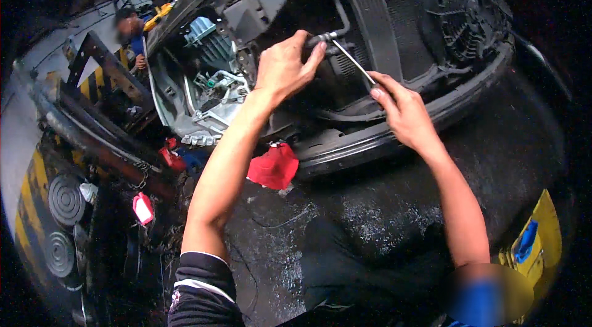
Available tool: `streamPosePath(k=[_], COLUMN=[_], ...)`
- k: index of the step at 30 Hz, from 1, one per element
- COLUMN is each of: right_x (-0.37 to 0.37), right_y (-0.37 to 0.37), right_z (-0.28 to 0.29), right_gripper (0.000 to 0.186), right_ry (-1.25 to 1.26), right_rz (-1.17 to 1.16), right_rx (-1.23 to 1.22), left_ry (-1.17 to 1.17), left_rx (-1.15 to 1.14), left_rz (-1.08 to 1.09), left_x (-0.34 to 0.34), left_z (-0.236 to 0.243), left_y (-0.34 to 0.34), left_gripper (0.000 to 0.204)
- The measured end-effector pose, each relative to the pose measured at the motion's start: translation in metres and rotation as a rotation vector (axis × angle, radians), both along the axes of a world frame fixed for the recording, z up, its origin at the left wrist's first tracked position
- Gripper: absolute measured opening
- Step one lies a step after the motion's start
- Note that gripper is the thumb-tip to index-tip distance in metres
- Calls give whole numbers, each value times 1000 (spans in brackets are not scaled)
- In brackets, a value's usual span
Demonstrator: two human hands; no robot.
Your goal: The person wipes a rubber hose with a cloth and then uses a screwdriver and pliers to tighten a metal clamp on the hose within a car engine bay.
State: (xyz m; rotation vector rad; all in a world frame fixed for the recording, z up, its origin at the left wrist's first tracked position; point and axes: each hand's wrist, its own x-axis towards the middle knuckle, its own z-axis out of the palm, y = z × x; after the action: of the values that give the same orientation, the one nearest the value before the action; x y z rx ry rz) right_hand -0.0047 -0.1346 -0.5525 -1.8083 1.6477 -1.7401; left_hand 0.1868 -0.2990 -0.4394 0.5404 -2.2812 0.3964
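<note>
At the open front of a car, my left hand (285,67) has its thumb and fingers closed on a metal pipe fitting (322,38). A bent metal pipe (343,16) rises beside that fitting. My right hand (404,111) grips a slim, silver-shafted hand tool (354,60); its far end meets the fitting by my left fingertips. Whether it is a screwdriver or a wrench cannot be made out. Behind the fitting stands a dark finned radiator (404,31). Farther right is a black round fan (468,9) behind its grille.
The dark bumper (364,148) curves below my hands. A red cloth (274,165) hangs under the headlight opening. Another person (131,34) is at the far left, beside a metal frame (102,71). A yellow object (542,241) lies at lower right, near a partly blurred person in blue (484,299).
</note>
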Motion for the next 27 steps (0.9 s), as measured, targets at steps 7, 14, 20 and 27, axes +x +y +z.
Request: streamPosePath(k=[7, 14, 20, 27], right_x=[7, -13, -30, -45], right_y=[2, -8, -18, -29], right_z=[4, -3, -6, -7], right_gripper=[34, 34, 34, 33], right_ry=[-35, 28, 147, 259], right_rz=[6, 19, 28, 69], right_rx=[-48, 45, -83, -273], left_ry=[21, 91, 50, 39], left_rx=[-84, -109, -65, 16], left_rz=[-94, -265, -247, -216], left_x=[6, 2, 6, 11], left_z=[1, -8, -4, -3], left_y=[-20, -27, -25, -25], left_gripper=[35, 30, 29, 25])
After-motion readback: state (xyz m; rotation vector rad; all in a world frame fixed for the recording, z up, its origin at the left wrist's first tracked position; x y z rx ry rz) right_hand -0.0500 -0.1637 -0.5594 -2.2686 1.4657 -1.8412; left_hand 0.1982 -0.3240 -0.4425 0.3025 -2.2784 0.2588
